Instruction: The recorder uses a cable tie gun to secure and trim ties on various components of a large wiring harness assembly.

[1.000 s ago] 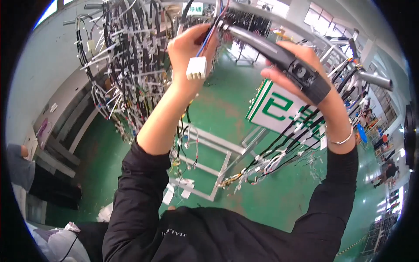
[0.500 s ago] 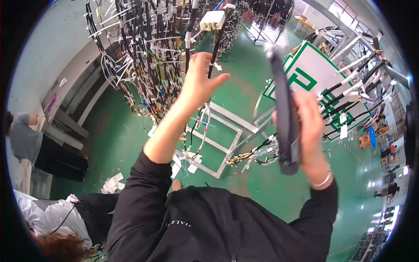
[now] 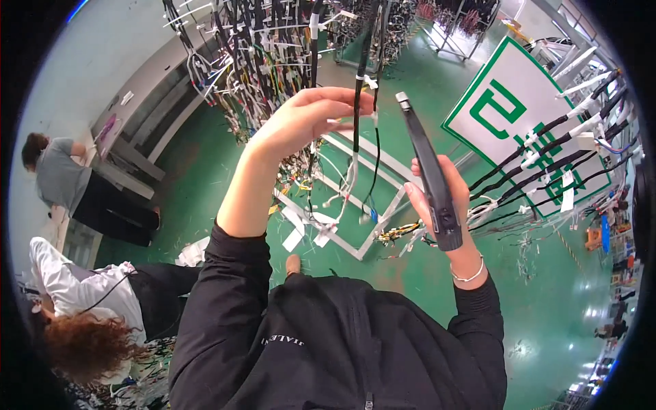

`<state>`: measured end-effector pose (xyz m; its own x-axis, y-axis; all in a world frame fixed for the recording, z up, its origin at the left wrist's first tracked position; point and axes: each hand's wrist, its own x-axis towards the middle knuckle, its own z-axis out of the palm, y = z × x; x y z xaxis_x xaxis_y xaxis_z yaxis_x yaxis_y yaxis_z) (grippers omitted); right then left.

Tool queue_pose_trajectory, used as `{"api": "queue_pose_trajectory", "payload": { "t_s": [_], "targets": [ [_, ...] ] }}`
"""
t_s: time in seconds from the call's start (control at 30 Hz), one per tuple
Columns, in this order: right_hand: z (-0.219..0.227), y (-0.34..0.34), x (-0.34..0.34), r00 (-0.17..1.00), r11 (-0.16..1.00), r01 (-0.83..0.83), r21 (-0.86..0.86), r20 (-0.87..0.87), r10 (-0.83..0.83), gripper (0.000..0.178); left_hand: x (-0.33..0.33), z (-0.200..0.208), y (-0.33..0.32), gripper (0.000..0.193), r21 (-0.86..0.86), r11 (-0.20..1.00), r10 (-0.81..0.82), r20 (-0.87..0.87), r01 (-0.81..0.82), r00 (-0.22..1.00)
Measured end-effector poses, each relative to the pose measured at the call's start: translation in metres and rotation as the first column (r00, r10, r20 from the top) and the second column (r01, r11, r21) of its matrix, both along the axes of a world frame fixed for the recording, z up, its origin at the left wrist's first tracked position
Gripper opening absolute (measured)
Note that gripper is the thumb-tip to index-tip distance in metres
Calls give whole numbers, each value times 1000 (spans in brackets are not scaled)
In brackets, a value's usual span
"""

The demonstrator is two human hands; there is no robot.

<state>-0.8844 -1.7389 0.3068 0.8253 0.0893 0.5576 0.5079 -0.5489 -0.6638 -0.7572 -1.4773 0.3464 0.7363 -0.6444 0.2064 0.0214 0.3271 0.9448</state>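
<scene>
My right hand [image 3: 447,188] is closed around a long black cable tie gun [image 3: 429,171], its metal nose [image 3: 403,101] pointing up and away from me. To the left, my left hand [image 3: 304,119] reaches to a hanging black wire harness [image 3: 357,130]. Its fingers are stretched out and slightly bent, passing behind the harness without closing round it. A white clip [image 3: 370,82] sits on the harness just above those fingers. Thinner wires hang below, one ending in a blue connector [image 3: 373,215].
A dense bundle of harnesses [image 3: 273,55] hangs at the far left. A metal frame [image 3: 352,249] stands on the green floor. On the right are a white-and-green sign [image 3: 478,130] and more taped harnesses [image 3: 574,137]. Two people [image 3: 68,178] [image 3: 102,301] are at left.
My left hand has moved in against the hanging harness, with its fingers now behind it. The cable tie gun has come left and tilted, its nose closer to the harness. The view has shifted.
</scene>
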Motion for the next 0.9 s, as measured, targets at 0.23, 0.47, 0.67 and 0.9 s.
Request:
{"api": "queue_pose_trajectory", "payload": {
  "t_s": [0.23, 0.47, 0.67, 0.9],
  "targets": [
    [-9, 38, 18, 911, 722, -229, 653, -118, 396, 37, -32, -26, -67, 54, 122, 615, 516, 684, -779, 515],
    [-45, 39, 6, 887, 616, -248, 748, -81, 455, 36, -56, -58, -63, 42, -346, 185, 594, 785, -920, -175],
    [-51, 10, 5, 945, 843, -279, 461, -26, 326, 33, -97, -24, -21, 21, -191, 185, 678, 735, -964, -15],
    [-19, 17, 15, 873, 851, -484, 205, 52, 485, 34, -132, 16, 0, 22, 11, 750, 653, 149, -661, 743]
  ]
}}
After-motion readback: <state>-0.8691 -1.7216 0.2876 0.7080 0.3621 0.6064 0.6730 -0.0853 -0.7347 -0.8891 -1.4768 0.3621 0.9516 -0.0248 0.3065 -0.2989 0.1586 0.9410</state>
